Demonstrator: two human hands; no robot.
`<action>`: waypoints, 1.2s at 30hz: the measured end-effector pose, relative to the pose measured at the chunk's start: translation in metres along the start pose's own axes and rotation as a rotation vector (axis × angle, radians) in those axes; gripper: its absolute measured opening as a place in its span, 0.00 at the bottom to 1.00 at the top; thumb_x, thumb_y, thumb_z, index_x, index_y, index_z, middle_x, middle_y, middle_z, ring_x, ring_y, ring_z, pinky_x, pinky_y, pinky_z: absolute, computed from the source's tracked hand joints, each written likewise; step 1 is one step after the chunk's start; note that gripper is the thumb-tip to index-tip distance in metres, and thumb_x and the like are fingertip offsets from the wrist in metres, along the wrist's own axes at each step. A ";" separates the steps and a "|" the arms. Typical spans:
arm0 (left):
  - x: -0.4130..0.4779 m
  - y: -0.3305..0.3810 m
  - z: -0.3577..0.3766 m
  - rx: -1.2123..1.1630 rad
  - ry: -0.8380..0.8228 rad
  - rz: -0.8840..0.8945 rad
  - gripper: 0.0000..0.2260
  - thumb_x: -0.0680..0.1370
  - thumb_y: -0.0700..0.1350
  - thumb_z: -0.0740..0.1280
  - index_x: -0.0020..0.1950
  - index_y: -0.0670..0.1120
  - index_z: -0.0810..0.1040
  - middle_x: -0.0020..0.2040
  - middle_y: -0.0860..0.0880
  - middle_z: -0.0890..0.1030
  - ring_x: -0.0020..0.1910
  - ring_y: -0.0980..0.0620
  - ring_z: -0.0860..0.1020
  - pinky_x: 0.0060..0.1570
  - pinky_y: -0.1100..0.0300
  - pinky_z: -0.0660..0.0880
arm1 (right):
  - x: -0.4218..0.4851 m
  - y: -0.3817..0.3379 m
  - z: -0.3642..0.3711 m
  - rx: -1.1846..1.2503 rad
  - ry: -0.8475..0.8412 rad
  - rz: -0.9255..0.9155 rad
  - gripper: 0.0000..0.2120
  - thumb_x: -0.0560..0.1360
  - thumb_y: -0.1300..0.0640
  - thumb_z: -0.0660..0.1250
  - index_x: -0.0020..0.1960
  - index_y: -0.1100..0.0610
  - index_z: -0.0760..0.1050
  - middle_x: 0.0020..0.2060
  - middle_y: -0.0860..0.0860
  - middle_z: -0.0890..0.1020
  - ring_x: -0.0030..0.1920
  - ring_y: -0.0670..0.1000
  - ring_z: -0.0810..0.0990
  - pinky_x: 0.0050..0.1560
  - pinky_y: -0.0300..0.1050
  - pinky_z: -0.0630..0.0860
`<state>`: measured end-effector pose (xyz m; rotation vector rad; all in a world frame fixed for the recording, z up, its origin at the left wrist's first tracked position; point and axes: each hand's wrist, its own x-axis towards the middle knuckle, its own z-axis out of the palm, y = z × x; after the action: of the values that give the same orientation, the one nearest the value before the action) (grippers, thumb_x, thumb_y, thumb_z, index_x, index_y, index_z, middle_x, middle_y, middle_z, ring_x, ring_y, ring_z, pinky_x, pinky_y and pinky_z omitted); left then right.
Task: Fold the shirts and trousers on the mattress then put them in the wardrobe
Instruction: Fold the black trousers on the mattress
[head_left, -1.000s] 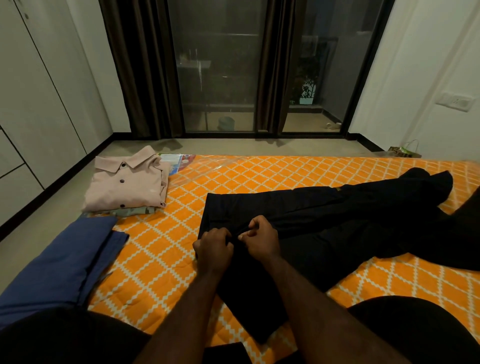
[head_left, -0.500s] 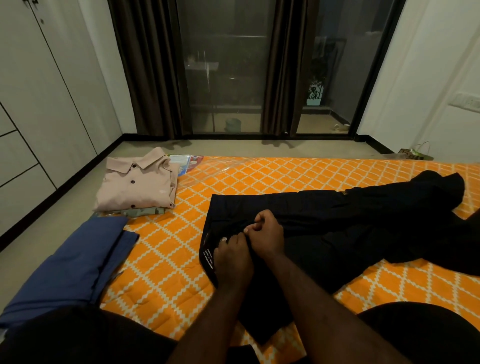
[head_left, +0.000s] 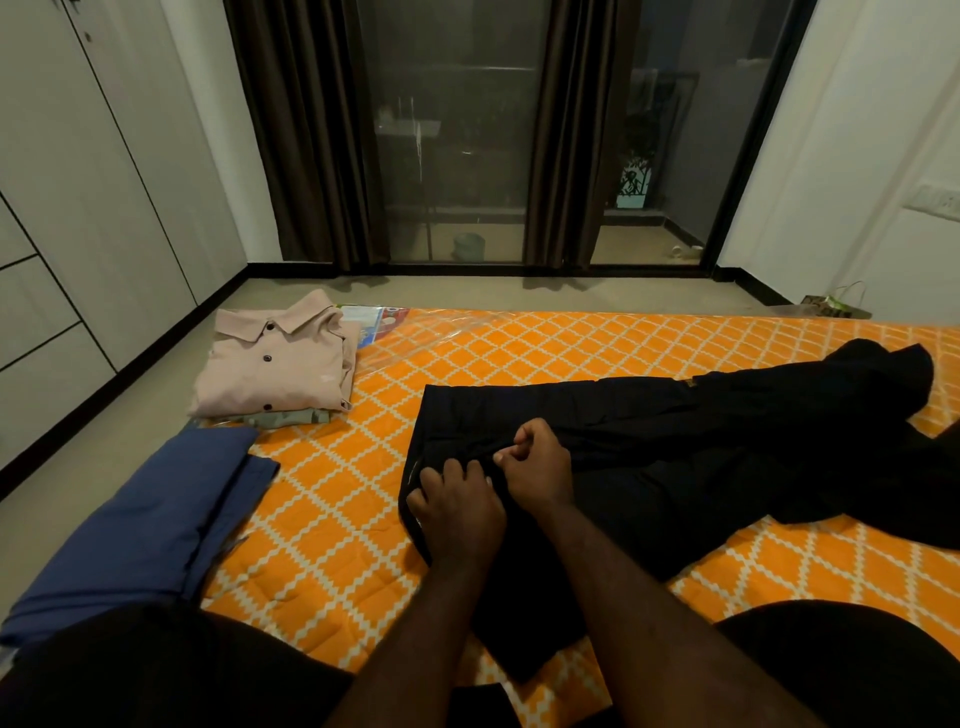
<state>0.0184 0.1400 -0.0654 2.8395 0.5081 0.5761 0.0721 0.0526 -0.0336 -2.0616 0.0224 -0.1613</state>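
Black trousers (head_left: 649, 441) lie spread across the orange patterned mattress (head_left: 337, 499), waistband toward the left, legs running to the right. My left hand (head_left: 460, 512) grips the waistband at its near left edge. My right hand (head_left: 535, 462) pinches the waist fabric just beside it, fingers curled. A folded beige shirt (head_left: 278, 364) sits on another folded garment at the mattress's far left corner. Folded blue cloth (head_left: 140, 519) lies along the left edge.
White wardrobe doors (head_left: 78, 208) line the left wall beyond a strip of bare floor. Dark curtains and a glass sliding door (head_left: 467, 130) stand ahead. My knees in dark clothing fill the bottom corners. A small green item (head_left: 831, 304) lies on the floor at the right wall.
My left hand has slid down toward the near left edge of the waistband. The right hand stayed at the waist, and the camera moved a little closer.
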 end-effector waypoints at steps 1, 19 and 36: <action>0.001 0.001 -0.002 -0.013 -0.015 -0.017 0.09 0.80 0.54 0.65 0.51 0.51 0.81 0.51 0.48 0.79 0.52 0.43 0.72 0.49 0.48 0.65 | 0.000 0.001 -0.001 -0.008 -0.005 -0.003 0.15 0.74 0.62 0.75 0.42 0.51 0.68 0.36 0.49 0.82 0.39 0.44 0.80 0.37 0.40 0.73; 0.017 -0.008 -0.008 -0.392 -0.080 0.016 0.10 0.80 0.48 0.66 0.44 0.44 0.81 0.40 0.48 0.81 0.43 0.46 0.79 0.39 0.53 0.72 | -0.001 0.001 -0.010 -0.043 -0.145 0.009 0.09 0.72 0.61 0.75 0.44 0.50 0.77 0.38 0.46 0.84 0.40 0.41 0.82 0.39 0.36 0.77; 0.023 -0.010 -0.013 -0.327 -0.096 0.050 0.11 0.80 0.51 0.64 0.49 0.49 0.84 0.43 0.49 0.83 0.42 0.47 0.81 0.38 0.55 0.73 | -0.007 0.002 -0.012 -0.149 -0.263 -0.102 0.19 0.72 0.68 0.62 0.58 0.53 0.77 0.52 0.50 0.86 0.54 0.48 0.84 0.50 0.42 0.81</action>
<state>0.0303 0.1593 -0.0484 2.5590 0.2956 0.4792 0.0633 0.0424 -0.0303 -2.2187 -0.2387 0.0515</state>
